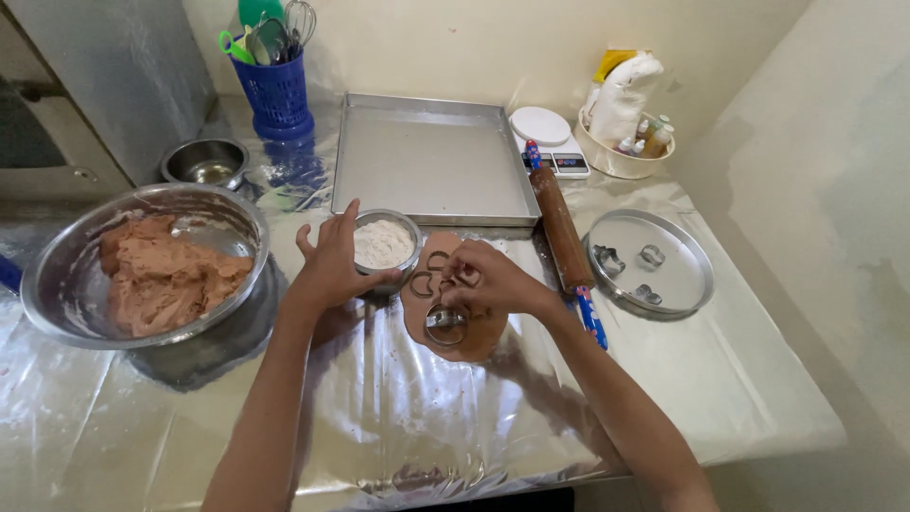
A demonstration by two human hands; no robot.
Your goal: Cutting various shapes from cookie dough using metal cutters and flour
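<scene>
Near the middle of the frame, the right hand (485,278) rested on a flat sheet of brown dough (474,334), its fingers curled and pinched together around a small round metal cutter (445,320) that sat on the dough's lower part. Curved cuts already marked the dough just left of the hand. The left hand (332,265) lay just to the left of it, fingers spread, cupping the side of a small steel bowl of flour (384,244) that stood touching the dough's upper left edge.

At the left of the frame stood a large steel bowl (57,275) holding a lump of brown dough (161,280), with a small empty steel bowl (205,161) above it. A square baking tray (431,161) filled the upper middle. A rolling pin (561,232) lay just right of the dough sheet, and beyond it a round steel plate (682,284) carried several metal cutters (609,260). A blue utensil holder (277,95) stood at the upper left, a kitchen scale (550,137) at the upper right, all on a foil-covered counter (427,417).
</scene>
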